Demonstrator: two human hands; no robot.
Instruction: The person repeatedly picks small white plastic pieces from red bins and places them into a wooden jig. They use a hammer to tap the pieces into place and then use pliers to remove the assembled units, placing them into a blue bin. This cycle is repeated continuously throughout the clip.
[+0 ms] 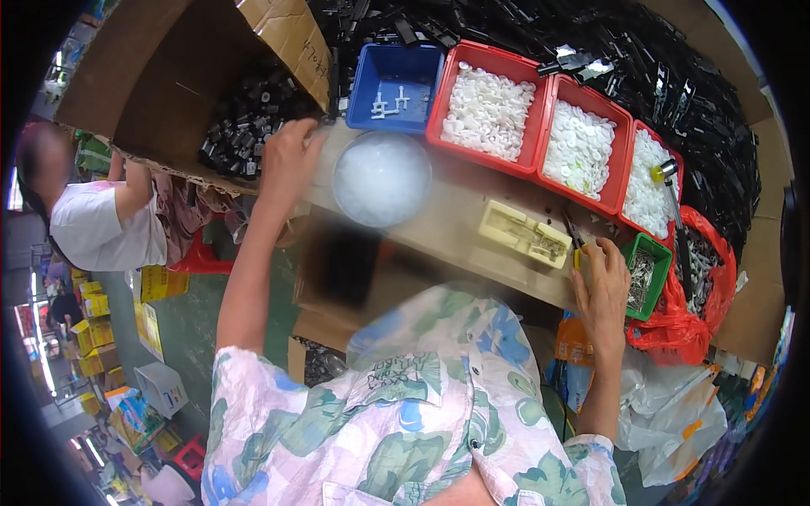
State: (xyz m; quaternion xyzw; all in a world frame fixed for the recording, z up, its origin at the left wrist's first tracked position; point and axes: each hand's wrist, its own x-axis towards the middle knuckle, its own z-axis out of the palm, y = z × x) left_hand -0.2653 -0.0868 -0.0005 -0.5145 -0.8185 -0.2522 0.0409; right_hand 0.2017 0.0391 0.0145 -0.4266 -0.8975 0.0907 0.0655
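My left hand (289, 160) is over the near edge of a cardboard box (169, 76) holding small black-and-grey parts (249, 118); its fingers are loosely apart, with nothing visible in them. On the bench, my right hand (603, 282) rests with curved, parted fingers beside a slim dark-tipped tool with a yellow handle (577, 258). Its fingertips are at the handle, but I see no firm grip. Left of that tool lies a cream-coloured plastic fixture (525, 232). A round translucent tub (382, 179) with whitish contents stands between my hands.
A blue bin (358, 88) holds a few white pieces. Red bins (434, 110) hold many small white parts. A green tray (646, 314) of metal bits and a red plastic bag (675, 337) sit at right. Black parts (624, 42) pile up behind. Another person (110, 211) sits at left.
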